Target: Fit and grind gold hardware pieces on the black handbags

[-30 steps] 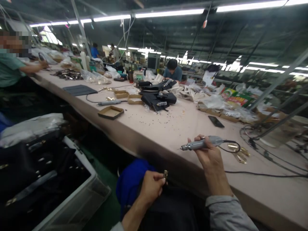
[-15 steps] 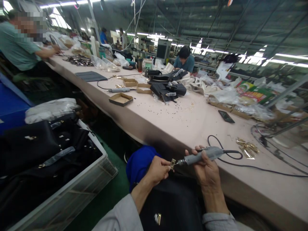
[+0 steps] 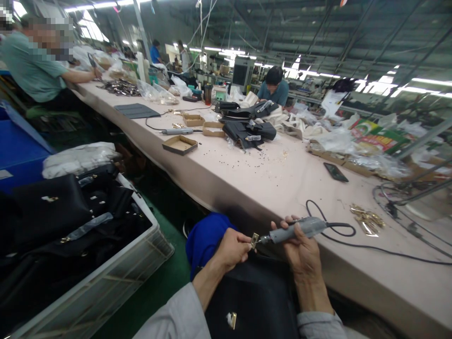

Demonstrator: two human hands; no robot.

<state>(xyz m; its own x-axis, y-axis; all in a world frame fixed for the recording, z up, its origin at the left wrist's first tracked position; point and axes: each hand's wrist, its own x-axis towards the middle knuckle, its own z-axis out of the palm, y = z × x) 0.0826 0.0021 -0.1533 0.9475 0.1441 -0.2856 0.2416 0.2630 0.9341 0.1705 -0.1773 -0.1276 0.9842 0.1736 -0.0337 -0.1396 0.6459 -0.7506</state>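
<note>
Between the thumb and fingers of my left hand point(image 3: 232, 249) is a small gold metal plate point(image 3: 254, 240), held upright. My right hand point(image 3: 301, 249) is wrapped round a grey electric screwdriver point(image 3: 298, 230), its bit pointing left and meeting the plate or ending very close to it. From the screwdriver's back end a black cord point(image 3: 341, 227) loops onto the table. Below my hands a black leather bag point(image 3: 252, 296) lies on my lap, with a gold fitting point(image 3: 232, 320) on its surface.
A grey plastic crate point(image 3: 141, 268) full of black bags stands at my left. On the long table point(image 3: 226, 176) lie gold hardware pieces point(image 3: 367, 220), a phone point(image 3: 335, 172), small cardboard boxes point(image 3: 180, 145), a second screwdriver point(image 3: 181, 131) and black bags point(image 3: 249, 132). Co-workers sit across and far left.
The view has shifted slightly, so the surroundings appear a little further right. My hands, the plate and the screwdriver keep nearly the same pose.
</note>
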